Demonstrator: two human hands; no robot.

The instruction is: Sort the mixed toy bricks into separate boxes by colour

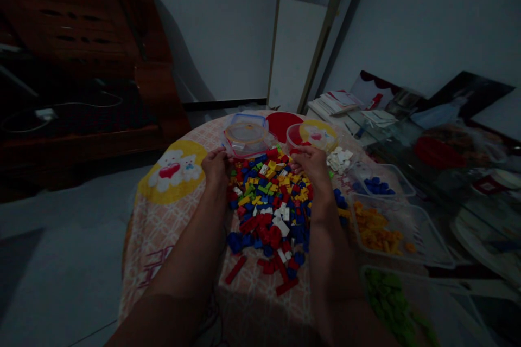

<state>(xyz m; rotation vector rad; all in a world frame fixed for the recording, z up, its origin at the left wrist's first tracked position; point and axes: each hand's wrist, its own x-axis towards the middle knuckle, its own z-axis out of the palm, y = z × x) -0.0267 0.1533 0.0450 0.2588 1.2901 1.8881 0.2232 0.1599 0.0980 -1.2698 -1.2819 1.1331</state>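
Observation:
A heap of small toy bricks (271,209) in red, blue, yellow, green and white lies on a round table with a patterned cloth (163,217). My left hand (215,167) rests at the heap's far left edge, fingers curled down into the bricks. My right hand (311,165) sits at the far right edge, fingers bent over red and yellow bricks. What either hand grips, if anything, is hidden. A round clear container with a lid (246,134) stands just beyond my left hand.
Clear tubs at the right hold blue bricks (378,185), orange bricks (376,230) and green bricks (386,295). White bricks (340,160) lie beside a bowl (311,133). A dark wooden sofa (81,65) stands left, a cluttered glass table (448,157) right.

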